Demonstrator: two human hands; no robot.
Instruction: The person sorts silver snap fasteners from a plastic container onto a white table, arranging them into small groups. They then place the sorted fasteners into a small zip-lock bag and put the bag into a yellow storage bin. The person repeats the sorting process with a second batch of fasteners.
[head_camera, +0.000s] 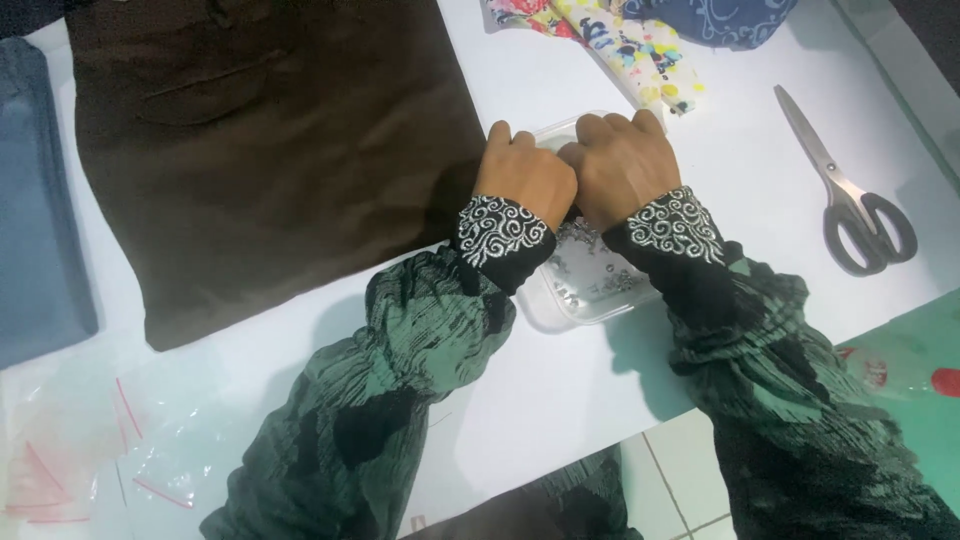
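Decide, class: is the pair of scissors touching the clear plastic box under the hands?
Apart. The head view shows bare white table between the scissors and the clear plastic box, which lies under both hands.

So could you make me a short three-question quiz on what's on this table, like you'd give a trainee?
1. True or false: both hands, the left hand and the right hand, rest on the clear plastic box.
2. What lies to the right of the hands: A) scissors B) a hammer C) a ruler?
3. What colour is the large folded cloth left of the hands?

Key: 1 true; 2 A; 3 dark brown.
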